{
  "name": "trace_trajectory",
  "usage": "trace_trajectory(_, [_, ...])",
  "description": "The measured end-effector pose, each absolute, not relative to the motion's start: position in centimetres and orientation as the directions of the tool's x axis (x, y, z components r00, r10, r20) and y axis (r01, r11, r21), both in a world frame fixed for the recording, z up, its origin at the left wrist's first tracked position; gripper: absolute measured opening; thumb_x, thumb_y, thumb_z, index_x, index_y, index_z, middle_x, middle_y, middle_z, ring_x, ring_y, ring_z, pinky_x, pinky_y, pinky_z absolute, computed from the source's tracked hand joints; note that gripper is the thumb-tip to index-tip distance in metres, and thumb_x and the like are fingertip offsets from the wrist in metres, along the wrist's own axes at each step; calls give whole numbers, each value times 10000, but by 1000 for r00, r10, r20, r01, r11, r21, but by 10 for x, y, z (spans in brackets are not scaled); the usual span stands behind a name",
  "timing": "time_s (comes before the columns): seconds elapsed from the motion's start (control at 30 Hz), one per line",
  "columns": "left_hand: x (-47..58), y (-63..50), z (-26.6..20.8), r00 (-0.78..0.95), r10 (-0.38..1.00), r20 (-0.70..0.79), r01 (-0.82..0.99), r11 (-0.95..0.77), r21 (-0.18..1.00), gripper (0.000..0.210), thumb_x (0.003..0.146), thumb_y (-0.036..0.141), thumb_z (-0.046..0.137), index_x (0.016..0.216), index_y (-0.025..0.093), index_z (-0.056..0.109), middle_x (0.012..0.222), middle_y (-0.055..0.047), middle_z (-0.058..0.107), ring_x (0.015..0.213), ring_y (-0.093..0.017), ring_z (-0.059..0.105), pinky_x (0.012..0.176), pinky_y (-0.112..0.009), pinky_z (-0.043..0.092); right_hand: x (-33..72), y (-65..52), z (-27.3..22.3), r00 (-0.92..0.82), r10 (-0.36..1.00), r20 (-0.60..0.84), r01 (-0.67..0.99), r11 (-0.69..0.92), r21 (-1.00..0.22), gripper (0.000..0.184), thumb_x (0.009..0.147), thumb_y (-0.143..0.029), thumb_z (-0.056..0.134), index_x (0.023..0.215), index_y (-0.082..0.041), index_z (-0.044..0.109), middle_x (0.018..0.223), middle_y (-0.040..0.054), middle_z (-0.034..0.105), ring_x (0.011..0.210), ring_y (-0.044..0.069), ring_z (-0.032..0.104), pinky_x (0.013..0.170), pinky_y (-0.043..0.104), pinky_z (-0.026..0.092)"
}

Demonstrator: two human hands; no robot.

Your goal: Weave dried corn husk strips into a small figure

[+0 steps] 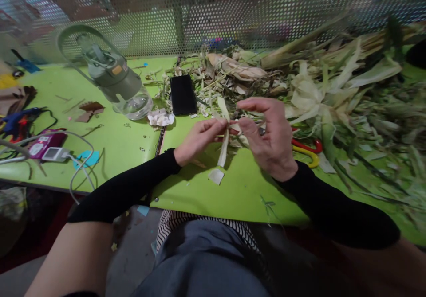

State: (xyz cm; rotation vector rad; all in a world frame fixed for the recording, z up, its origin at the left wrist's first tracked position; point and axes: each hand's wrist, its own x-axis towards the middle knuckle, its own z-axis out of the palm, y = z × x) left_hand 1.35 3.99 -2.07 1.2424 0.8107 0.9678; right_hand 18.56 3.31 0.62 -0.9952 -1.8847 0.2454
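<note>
My left hand (203, 138) pinches a pale strip of corn husk (224, 148), which stands up above the fingers and hangs below them. Close by on the right, my right hand (271, 137) is raised with thumb and index finger apart and nothing visible between them; its lower fingers are partly hidden. Scissors with red and yellow handles (309, 155) lie beside my right wrist. A small pale husk scrap (216, 176) rests on the green table (199, 195) below my hands. Behind them is a heap of dry husks (233, 68).
A black phone (183, 95) and a large water bottle (116, 82) stand or lie beyond my left hand. Crumpled tissue (161, 118) sits by the bottle. Cables, a purple device (47, 143) and a blue glue gun (21, 122) are at left. Husk leaves (328, 93) cover the right side.
</note>
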Motion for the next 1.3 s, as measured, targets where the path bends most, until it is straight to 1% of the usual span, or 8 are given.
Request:
trace_trajectory(0.07, [12, 42, -18, 330, 942, -67, -202, 139, 969, 412, 947, 561, 582, 949, 163, 690, 972, -94, 774, 931, -175, 707, 904, -321, 542, 190, 42, 5, -171, 776, 607, 540, 589, -602, 280, 1008, -455, 525, 1096, -214, 637, 1146, 130, 698, 1074, 293, 630, 936, 490, 492])
trace_trajectory(0.2, [12, 42, -16, 284, 949, -138, -217, 203, 955, 392, 980, 501, 549, 1047, 154, 717, 1038, -118, 795, 1048, -204, 720, 964, -339, 538, 195, 55, -2, -189, 874, 448, 507, 478, -717, 321, 1022, -488, 473, 1017, -202, 618, 980, 107, 703, 897, 251, 640, 805, 432, 504])
trace_trajectory(0.4, [12, 45, -23, 312, 943, -118, -210, 189, 959, 233, 966, 358, 611, 995, 158, 727, 979, -84, 795, 930, -150, 708, 899, -295, 534, 197, 56, -4, -214, 791, 573, 599, 570, -563, 295, 1020, -479, 467, 1029, -230, 625, 1052, 102, 702, 1002, 266, 624, 910, 466, 469])
trace_trajectory(0.6, [21, 51, -40, 361, 927, -104, -147, 167, 975, 190, 944, 270, 640, 832, 128, 696, 783, -50, 732, 651, -97, 587, 729, -280, 509, 199, 63, -12, -336, 771, 541, 605, 617, -504, 233, 996, -450, 505, 1008, -251, 628, 998, 105, 708, 955, 294, 647, 861, 475, 488])
trace_trajectory(0.83, [30, 58, -51, 411, 907, -95, -162, 175, 971, 141, 932, 200, 639, 823, 110, 645, 694, 3, 634, 611, -71, 531, 657, -235, 458, 204, 75, -23, -367, 746, 556, 600, 646, -471, 299, 984, -499, 508, 976, -239, 654, 943, 109, 721, 895, 303, 669, 787, 453, 511])
trace_trajectory(0.93, [30, 62, -50, 338, 940, -40, -242, 127, 962, 207, 917, 271, 667, 769, 132, 625, 667, 29, 589, 609, -70, 493, 664, -231, 439, 203, 75, -24, -379, 792, 479, 619, 602, -505, 350, 977, -534, 505, 984, -221, 662, 943, 115, 729, 858, 290, 679, 741, 422, 524])
trace_trajectory(1.1, [27, 67, -48, 250, 968, -32, -376, 127, 918, 338, 868, 452, 716, 850, 121, 652, 736, 1, 627, 651, -76, 538, 678, -229, 444, 200, 69, -18, -345, 866, 363, 646, 499, -577, 436, 979, -580, 480, 1048, -196, 675, 983, 121, 757, 832, 258, 701, 730, 365, 534])
trace_trajectory(1.3, [31, 68, -56, 279, 960, -11, -326, 105, 939, 401, 807, 502, 760, 800, 113, 663, 705, 2, 633, 590, -63, 482, 591, -222, 360, 202, 67, -16, -388, 882, 267, 685, 470, -557, 452, 998, -578, 437, 851, -218, 667, 756, 65, 736, 654, 215, 656, 627, 324, 467])
